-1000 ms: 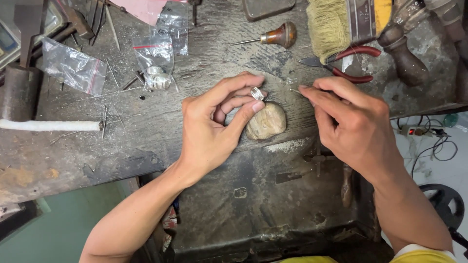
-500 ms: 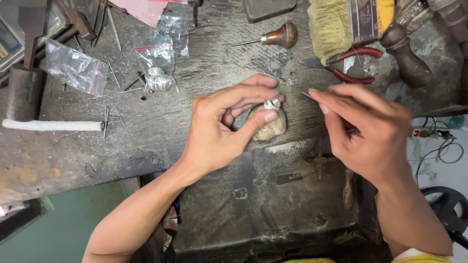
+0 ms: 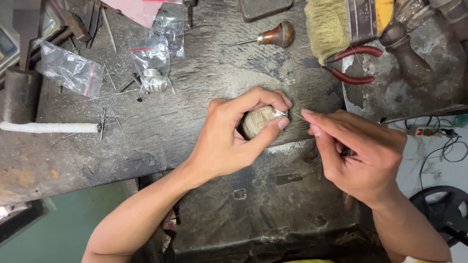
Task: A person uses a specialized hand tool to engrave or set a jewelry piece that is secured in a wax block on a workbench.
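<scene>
My left hand (image 3: 234, 134) pinches a small silver ring (image 3: 280, 113) between thumb and forefinger, pressed against a worn wooden bench peg (image 3: 257, 121) at the bench edge. My right hand (image 3: 358, 156) sits just to the right, fingers pinched together around a thin needle-like tool (image 3: 297, 114) whose tip reaches the ring. Most of that tool is hidden inside the fingers.
On the dark worn workbench (image 3: 185, 112) lie clear plastic bags (image 3: 70, 73), one with silver rings (image 3: 153, 83), a wooden-handled awl (image 3: 273, 36), red-handled pliers (image 3: 353, 65), a bristle brush (image 3: 331, 24), a hammer (image 3: 22, 92) and a white rod (image 3: 48, 127). Cables and a power strip (image 3: 429, 131) lie on the floor right.
My left hand has curled over the peg and holds the ring against its top. My right hand has moved down and left, bringing its tool tip to the ring.
</scene>
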